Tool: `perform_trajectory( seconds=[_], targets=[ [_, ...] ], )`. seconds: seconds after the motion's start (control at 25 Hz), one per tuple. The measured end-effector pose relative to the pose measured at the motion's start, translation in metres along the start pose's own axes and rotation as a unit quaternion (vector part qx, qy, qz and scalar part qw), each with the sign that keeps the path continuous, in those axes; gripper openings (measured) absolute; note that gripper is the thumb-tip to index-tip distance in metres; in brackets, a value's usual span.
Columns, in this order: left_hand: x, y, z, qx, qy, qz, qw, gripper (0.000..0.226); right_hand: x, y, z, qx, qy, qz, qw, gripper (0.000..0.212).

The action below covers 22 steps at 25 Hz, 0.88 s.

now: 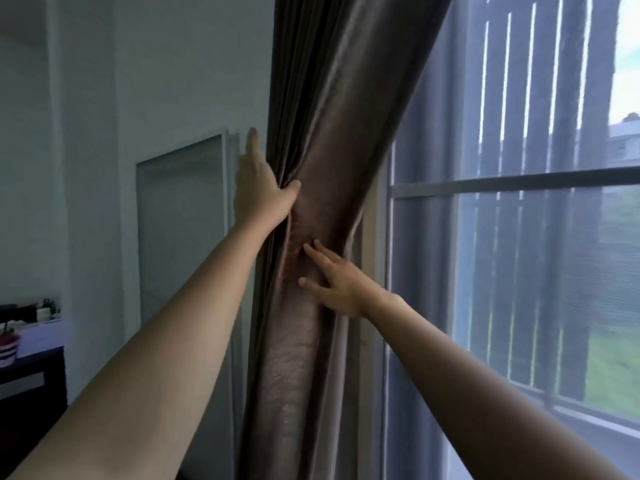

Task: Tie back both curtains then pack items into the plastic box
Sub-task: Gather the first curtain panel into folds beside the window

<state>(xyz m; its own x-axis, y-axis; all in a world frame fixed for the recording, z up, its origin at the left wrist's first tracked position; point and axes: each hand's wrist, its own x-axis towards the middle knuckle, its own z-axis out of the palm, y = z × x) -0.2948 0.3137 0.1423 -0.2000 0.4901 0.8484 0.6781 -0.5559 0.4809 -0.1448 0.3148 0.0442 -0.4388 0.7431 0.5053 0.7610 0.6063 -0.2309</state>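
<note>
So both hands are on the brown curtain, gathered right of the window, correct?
No: the head view shows the brown curtain gathered left of the window. The left hand and the right hand are both on it.

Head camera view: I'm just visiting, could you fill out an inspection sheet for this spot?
Surface: dark desk at lower left, partly in view.
Job's things: brown curtain gathered into a bunch; nothing else seen.
Clutter: striped pot and small blurred items on the desk.
Hands: left hand grips the curtain's edge, thumb in front; right hand touches it with straight fingers.
Cables: nothing seen.
Surroundings: window behind sheer fabric, white wall.
</note>
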Motion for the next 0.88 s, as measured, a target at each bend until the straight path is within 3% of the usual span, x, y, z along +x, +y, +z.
perform_trajectory(
  seconds=[0.08,0.16,0.24,0.32,0.52,0.68,0.88],
  targets=[
    [-0.016,0.015,0.001,0.111,0.075,0.102,0.986,0.096,-0.02,0.0,-0.017,-0.042,-0.033,-0.002,0.999,0.071],
    [-0.032,0.036,0.01,0.225,0.098,0.268,0.932,0.093,-0.049,0.001,-0.035,-0.082,-0.059,-0.001,0.995,0.071],
    [-0.049,0.067,0.018,0.319,0.03,0.384,0.866,0.087,-0.084,0.001,-0.055,-0.101,-0.055,-0.004,0.993,0.07],
    [-0.063,0.098,0.027,0.38,-0.048,0.379,0.842,0.075,-0.124,0.002,-0.08,-0.122,-0.043,-0.004,0.992,0.07],
    [-0.104,0.169,0.038,0.43,-0.115,0.276,0.852,0.071,-0.241,0.012,-0.155,-0.209,-0.019,0.036,0.977,0.069],
    [-0.159,0.231,0.057,0.263,-0.064,0.33,0.904,0.064,-0.34,0.028,-0.209,-0.294,-0.01,0.105,0.95,0.068],
    [-0.221,0.319,0.094,0.108,-0.099,0.384,0.911,0.069,-0.453,0.044,-0.25,-0.371,-0.041,0.201,0.906,0.07]
  ],
)
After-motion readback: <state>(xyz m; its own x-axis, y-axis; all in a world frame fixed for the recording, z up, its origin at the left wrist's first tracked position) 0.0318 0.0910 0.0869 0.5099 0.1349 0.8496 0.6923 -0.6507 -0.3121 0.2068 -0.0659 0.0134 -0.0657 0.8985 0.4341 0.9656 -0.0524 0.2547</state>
